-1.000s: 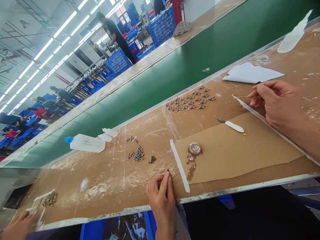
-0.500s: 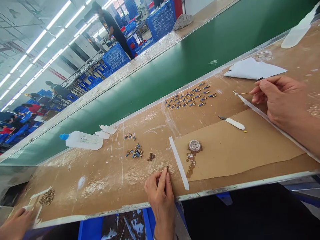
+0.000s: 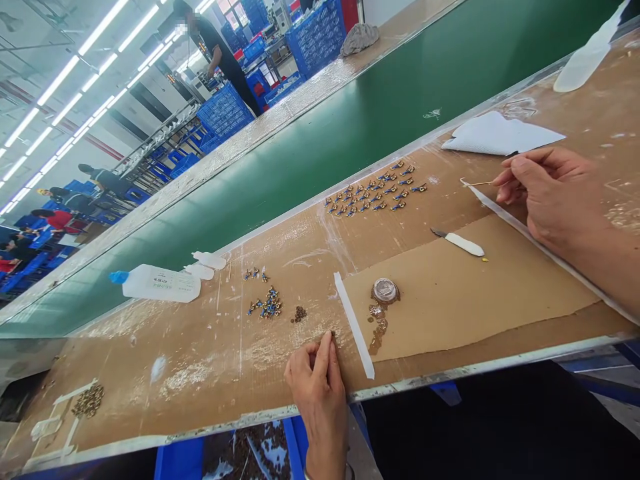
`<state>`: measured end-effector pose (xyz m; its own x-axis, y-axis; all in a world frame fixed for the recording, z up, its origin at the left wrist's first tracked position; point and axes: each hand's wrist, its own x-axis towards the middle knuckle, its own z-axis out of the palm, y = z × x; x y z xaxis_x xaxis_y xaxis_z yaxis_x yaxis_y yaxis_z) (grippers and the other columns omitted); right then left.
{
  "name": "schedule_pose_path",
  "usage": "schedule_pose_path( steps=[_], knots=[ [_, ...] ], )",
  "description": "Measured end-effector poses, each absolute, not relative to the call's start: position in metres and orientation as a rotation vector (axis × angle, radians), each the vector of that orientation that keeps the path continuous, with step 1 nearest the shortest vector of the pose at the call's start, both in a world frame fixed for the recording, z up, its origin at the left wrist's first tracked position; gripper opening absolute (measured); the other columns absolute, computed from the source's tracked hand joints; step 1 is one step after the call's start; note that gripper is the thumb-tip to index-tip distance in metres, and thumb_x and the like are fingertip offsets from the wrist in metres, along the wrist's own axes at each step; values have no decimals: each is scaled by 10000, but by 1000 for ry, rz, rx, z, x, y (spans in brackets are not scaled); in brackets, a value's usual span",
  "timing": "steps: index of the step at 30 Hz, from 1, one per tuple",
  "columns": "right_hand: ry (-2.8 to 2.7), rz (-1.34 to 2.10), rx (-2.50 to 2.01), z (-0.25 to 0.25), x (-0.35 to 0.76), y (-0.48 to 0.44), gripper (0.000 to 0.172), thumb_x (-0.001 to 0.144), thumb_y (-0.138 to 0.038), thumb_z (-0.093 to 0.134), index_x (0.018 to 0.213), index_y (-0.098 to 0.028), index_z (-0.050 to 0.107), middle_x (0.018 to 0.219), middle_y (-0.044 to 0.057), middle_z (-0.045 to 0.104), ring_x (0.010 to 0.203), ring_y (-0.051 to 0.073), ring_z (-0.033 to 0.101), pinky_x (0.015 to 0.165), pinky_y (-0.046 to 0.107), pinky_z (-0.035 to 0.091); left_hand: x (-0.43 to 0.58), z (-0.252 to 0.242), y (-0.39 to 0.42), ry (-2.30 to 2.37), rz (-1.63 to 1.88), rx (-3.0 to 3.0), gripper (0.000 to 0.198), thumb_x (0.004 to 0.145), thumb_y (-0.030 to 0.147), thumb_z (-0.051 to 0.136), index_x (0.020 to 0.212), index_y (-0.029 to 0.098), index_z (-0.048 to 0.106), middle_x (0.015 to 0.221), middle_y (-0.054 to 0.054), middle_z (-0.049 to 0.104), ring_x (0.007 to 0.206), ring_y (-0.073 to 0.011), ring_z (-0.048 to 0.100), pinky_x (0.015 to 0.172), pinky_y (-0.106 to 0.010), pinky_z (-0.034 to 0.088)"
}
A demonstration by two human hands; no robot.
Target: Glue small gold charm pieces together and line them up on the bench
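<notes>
My left hand (image 3: 320,380) rests at the table's front edge, its fingers pinched on a tiny dark brown piece (image 3: 333,333) at the fingertips. Over the right part of the cardboard, my right hand (image 3: 555,193) grips a thin stick (image 3: 479,183) whose pale tip points left. A little pile of brown pieces (image 3: 299,314) lies just beyond my left hand, beside a heap of small blue-and-gold figures (image 3: 270,304). Farther back, more such figures (image 3: 376,191) stand in slanted rows. Between my hands sits a small round dish (image 3: 385,291) with wet brown spill around it.
A white-handled knife (image 3: 464,243) lies on the cardboard sheet (image 3: 430,300). White paper (image 3: 500,133) is behind my right hand. Left stand a blue-capped bottle (image 3: 160,283) and smaller bottles (image 3: 209,261). A green belt (image 3: 300,167) runs behind; a co-worker (image 3: 225,63) stands beyond.
Another person's hand at the lower left has gone from view, uncovering a small clear object. The whole view has shifted slightly; both my hands keep nearly the same pose.
</notes>
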<state>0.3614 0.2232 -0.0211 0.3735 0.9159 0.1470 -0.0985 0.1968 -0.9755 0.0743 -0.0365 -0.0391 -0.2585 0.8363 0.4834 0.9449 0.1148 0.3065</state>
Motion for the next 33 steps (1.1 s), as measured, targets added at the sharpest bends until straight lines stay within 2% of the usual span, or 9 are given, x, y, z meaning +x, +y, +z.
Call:
schedule_pose_path(
  steps=[5,13,20,23,25,29,33],
  knots=[
    [-925,856,-1147,-19,360,222,98,733,-148,584,645,-189,570,550,-26,575,385,70,461,373,203,346,74,-39,-37,-2215,-847,-1777,239,872,247,524,1047,252,686,822,-49,616,728,-150,542,727,-329,431],
    [-907,876,-1171,-16,360,220,105,744,-130,549,654,-182,562,560,-27,570,404,59,464,385,192,348,74,-42,-39,-2118,-859,-1767,239,865,214,543,1063,215,678,830,-54,628,753,-148,556,724,-317,435],
    [-912,833,-1230,-8,354,216,119,745,-117,544,647,-181,563,591,-7,565,417,66,456,420,231,353,12,-27,-38,-2355,-944,-1411,258,859,348,520,970,191,692,903,-75,678,850,-184,618,795,-321,483],
    [-929,806,-1261,-8,351,214,124,742,-232,605,633,-190,563,612,1,553,432,71,450,441,263,349,-36,-16,-23,-2472,-811,-1368,301,856,336,466,984,176,687,1014,-106,679,935,-211,623,862,-370,484],
    [-939,802,-1233,-14,352,216,217,713,-367,664,628,-196,561,626,11,558,440,77,451,453,290,347,-62,-12,-11,-2506,-728,-1390,280,821,289,481,974,186,693,1063,-108,672,977,-226,618,890,-396,476],
    [-972,778,-1217,-34,360,228,373,655,-559,682,668,-202,575,660,27,578,464,76,472,498,336,374,-89,-11,9,-2528,-652,-1479,237,755,236,506,864,191,712,941,-92,698,919,-228,632,856,-389,487],
    [-984,795,-1232,-46,365,235,392,665,-581,657,679,-194,595,645,29,580,498,72,501,554,357,406,-90,-12,14,-2532,-625,-1522,255,756,257,473,817,178,708,882,-108,695,869,-240,629,815,-392,477]
  ],
)
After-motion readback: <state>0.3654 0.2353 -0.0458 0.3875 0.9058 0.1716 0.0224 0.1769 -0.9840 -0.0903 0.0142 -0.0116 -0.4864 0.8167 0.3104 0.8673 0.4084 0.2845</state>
